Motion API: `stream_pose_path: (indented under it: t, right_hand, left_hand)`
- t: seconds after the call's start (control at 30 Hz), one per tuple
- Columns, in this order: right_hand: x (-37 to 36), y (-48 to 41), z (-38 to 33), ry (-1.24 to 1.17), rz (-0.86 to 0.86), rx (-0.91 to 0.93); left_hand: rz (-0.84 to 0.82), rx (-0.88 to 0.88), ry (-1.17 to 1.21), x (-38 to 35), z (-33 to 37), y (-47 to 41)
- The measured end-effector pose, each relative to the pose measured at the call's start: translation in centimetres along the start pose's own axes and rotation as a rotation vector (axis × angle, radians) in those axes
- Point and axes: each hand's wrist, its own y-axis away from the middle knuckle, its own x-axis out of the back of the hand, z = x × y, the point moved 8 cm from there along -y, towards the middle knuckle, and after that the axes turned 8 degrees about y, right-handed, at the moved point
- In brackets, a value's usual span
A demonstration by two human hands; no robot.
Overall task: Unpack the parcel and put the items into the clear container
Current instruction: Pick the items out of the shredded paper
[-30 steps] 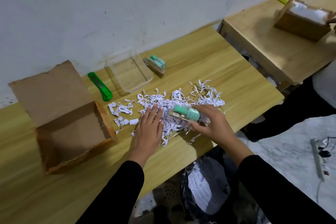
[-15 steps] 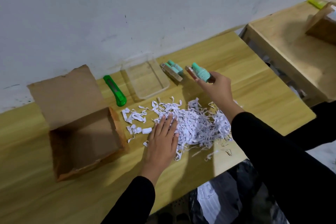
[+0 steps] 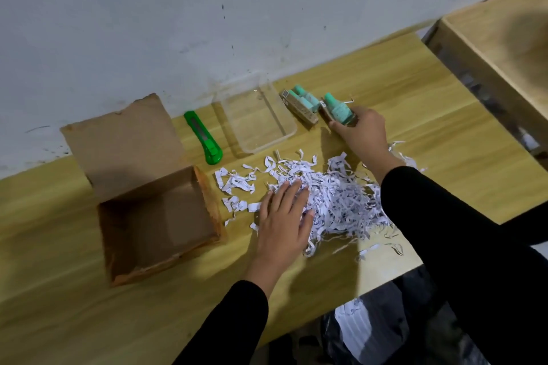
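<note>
A second ago the right hand (image 3: 360, 130) was lifting a mint-capped item (image 3: 338, 108) out of the shredded paper (image 3: 332, 201); now it grips that item on the table just beside an earlier one (image 3: 301, 104), right of the clear container (image 3: 284, 139), which seems to be empty. So items are being staged, not yet boxed. The left hand (image 3: 284, 216) lies flat, fingers spread, on the crinkly white strips. The cardboard parcel (image 3: 157, 216) stands open, apparently bare.

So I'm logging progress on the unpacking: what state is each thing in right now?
Brown cardboard box: open, empty.
Clear plastic container: empty.
Green utility knife: lying beside the container.
Boxed mint item: on the table, outside the container.
Second mint item: in right hand.
Left hand: flat on white shredded paper.
</note>
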Motion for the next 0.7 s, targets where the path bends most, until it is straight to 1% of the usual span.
stream_pose_path:
  t: [0.17, 0.3, 0.4, 0.5, 0.6, 0.7]
  right_hand:
    - [1.5, 3.8, 1.1, 0.027, -0.063, 0.079]
    - [2.7, 6.9, 2.5, 0.105, -0.109, 0.217]
    - [3.5, 8.9, 3.9, 0.200, -0.177, 0.309]
    - [3.8, 9.9, 6.0, 0.287, -0.264, 0.336]
    - [3.6, 10.6, 7.7, 0.385, -0.300, 0.320]
    - [2.5, 11.3, 8.7, 0.451, -0.343, 0.299]
  left_hand:
    - [0.012, -0.049, -0.018, 1.2, 0.3, -0.3]
    - [0.042, -0.029, -0.052, 3.4, 0.2, -0.4]
    - [0.098, 0.075, -0.079, 5.4, -1.1, -0.4]
    - [0.102, 0.265, -0.101, 6.4, -3.6, -0.1]
    - [0.045, 0.408, -0.093, 6.0, -5.5, 0.4]
    - [-0.028, 0.460, -0.069, 4.5, -5.9, 0.7]
